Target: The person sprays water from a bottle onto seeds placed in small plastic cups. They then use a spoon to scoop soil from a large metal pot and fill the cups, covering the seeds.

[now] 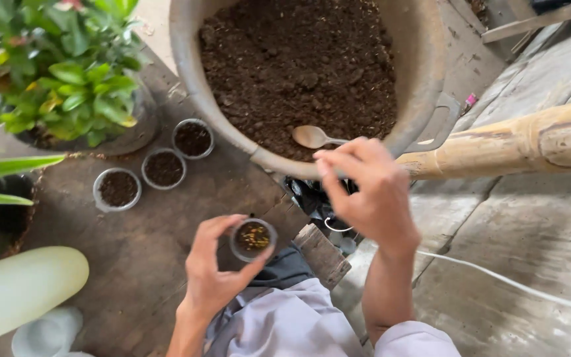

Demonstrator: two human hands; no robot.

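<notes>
At centre frame, the right hand [371, 195] pinches a spoon [316, 137] lying level, bowl pointing left over the soil tub [424, 79], while the left hand [216, 264] grips a small upright cup [253, 238].

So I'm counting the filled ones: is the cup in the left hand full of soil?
No. The cup in the left hand is upright, showing only some speckled bits inside.

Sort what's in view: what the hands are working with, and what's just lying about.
In use: small cup in left hand; spoon in right hand; soil basin; three filled cups.
Lying about: potted plant; bamboo pole; white cord; pale green bottle.
</notes>
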